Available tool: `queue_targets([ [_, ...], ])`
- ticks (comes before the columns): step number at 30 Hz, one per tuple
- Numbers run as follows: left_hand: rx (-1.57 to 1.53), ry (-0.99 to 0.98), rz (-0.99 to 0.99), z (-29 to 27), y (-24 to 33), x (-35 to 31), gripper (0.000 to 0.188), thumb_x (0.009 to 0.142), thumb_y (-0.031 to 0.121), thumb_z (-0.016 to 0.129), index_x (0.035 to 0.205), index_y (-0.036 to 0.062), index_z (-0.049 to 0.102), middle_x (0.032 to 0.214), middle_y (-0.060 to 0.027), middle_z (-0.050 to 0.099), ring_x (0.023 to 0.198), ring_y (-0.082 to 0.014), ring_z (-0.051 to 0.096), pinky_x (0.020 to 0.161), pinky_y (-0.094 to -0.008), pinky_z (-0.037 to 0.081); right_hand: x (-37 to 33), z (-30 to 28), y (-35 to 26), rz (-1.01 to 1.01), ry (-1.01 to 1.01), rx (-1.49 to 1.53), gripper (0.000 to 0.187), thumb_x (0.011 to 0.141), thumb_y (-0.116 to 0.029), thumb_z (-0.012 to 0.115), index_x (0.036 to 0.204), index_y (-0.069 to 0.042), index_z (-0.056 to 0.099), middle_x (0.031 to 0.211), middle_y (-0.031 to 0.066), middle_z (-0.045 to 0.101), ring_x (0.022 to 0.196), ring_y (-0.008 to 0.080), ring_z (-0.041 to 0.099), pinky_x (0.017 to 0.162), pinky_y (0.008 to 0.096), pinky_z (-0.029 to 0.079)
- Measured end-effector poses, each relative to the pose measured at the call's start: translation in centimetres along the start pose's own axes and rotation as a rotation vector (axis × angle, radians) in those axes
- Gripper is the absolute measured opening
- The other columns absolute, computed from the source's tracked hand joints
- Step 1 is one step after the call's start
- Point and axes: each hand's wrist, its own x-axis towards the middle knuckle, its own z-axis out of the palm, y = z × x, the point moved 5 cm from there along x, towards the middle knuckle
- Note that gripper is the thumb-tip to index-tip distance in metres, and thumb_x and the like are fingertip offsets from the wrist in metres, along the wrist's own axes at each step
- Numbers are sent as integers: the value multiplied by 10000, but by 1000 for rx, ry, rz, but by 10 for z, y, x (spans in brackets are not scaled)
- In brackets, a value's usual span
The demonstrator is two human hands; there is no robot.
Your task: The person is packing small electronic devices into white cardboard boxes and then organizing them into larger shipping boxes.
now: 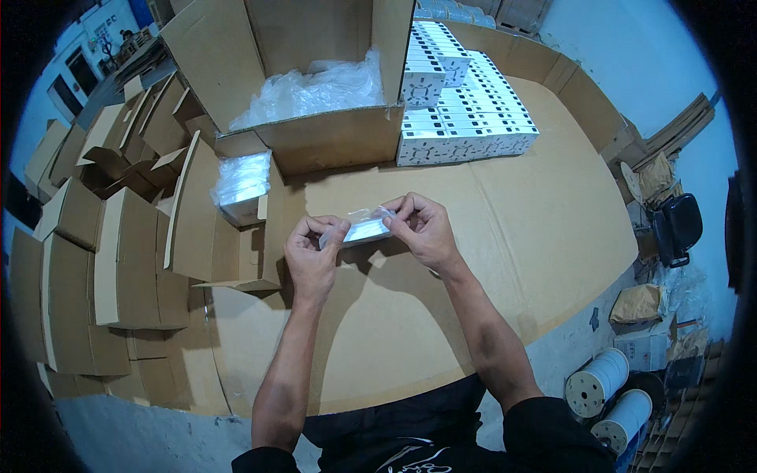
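Between my two hands is a small flat white item in a clear plastic bag (pixel 366 230), held above the cardboard-covered table (pixel 441 315). My left hand (pixel 312 256) pinches its left end between thumb and fingers. At the other end, my right hand (pixel 426 234) grips the upper right corner, where loose clear film stands up. To the left of my hands, a small open carton (pixel 189 229) holds plastic-wrapped white packs (pixel 243 185) at its far end. What exactly the bag contains is too small to make out.
A large open carton (pixel 339 138) full of clear plastic bags (pixel 319 94) stands beyond my hands. Stacked white boxes (pixel 469 130) fill the table's back right. Several empty brown cartons (pixel 130 260) crowd the left side. White cable spools (pixel 599 378) lie on the floor at right.
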Motion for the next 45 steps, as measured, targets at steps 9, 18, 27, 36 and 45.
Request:
queue_targets([
  [9,27,53,-94,-1,-3,2,222,915,151,790,827,63,606,864,-37,664,750,-54,554,661,-237,467,1,1,0,20,-27,69,104,946,-2,666,935,-22,565,1137,183,669,1058,158,645,896,306,560],
  [18,20,79,-96,-7,-11,5,252,911,206,802,826,68,610,812,0,638,697,-31,503,623,-211,415,0,-9,-12,-95,-150,-95,244,893,-47,747,1136,-19,740,1187,111,685,1124,167,619,933,308,536],
  [27,67,177,-42,-9,9,1,232,896,162,802,902,44,603,843,-27,621,803,-90,577,702,-262,475,-2,-7,-10,164,-65,-130,257,905,-84,751,1146,3,731,1053,78,731,927,135,672,777,254,574],
  [36,798,-246,694,35,46,-20,326,793,-2,797,1108,24,716,1107,-131,699,1048,-316,664,930,-401,541,1,-6,-14,182,-120,-152,274,895,-55,750,1153,31,714,1091,114,728,1023,165,659,947,327,533],
  [45,340,-194,32,16,8,-4,312,897,58,761,1193,19,671,1073,-58,703,998,-129,647,866,-287,541,2,-6,-31,-104,-107,-407,270,883,-68,742,1151,-40,739,1095,103,737,1008,168,655,863,323,539],
])
